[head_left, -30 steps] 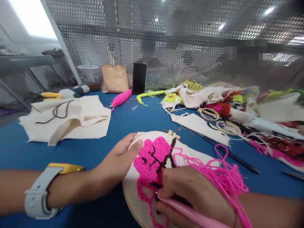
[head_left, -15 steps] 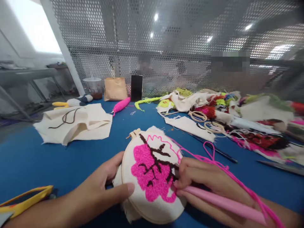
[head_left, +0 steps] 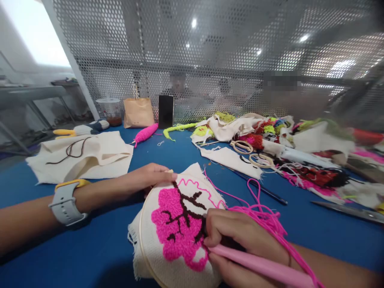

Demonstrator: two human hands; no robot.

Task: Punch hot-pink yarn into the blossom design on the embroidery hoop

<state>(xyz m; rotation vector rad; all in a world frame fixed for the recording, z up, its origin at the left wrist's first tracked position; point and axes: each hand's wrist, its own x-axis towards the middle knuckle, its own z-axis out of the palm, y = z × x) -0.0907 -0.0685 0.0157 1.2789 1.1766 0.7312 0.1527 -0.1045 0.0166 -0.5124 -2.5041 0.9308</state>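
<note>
My right hand (head_left: pixel 240 240) is closed around a pink punch needle (head_left: pixel 258 264), its tip end against the cloth at the right of the pink area. Pink yarn (head_left: pixel 264 216) lies loosely beside and over that hand. The embroidery hoop (head_left: pixel 142 240) holds cream cloth (head_left: pixel 156 262), tilted toward me, with frayed edges sticking out. On it are a filled pink tuft area (head_left: pixel 166 204), dark brown branches (head_left: pixel 187 214) and a thin wavy pink line. My left hand (head_left: pixel 156 176) grips the hoop's top edge, thumb on top; its other fingers are partly hidden.
Cream cloth (head_left: pixel 108 146) with a brown strand lies left. Behind stand a paper bag (head_left: pixel 138 113), a phone (head_left: pixel 166 112) and a lidded cup (head_left: pixel 111 108). A pink yarn bundle (head_left: pixel 145 134) lies nearby. Right are scraps, small hoops (head_left: pixel 261 161), a dark pen (head_left: pixel 270 194) and scissors (head_left: pixel 345 210).
My left hand has moved from the hoop's left side up to its top edge. The hoop and right hand appear further left and lower in view, the punch needle still held.
</note>
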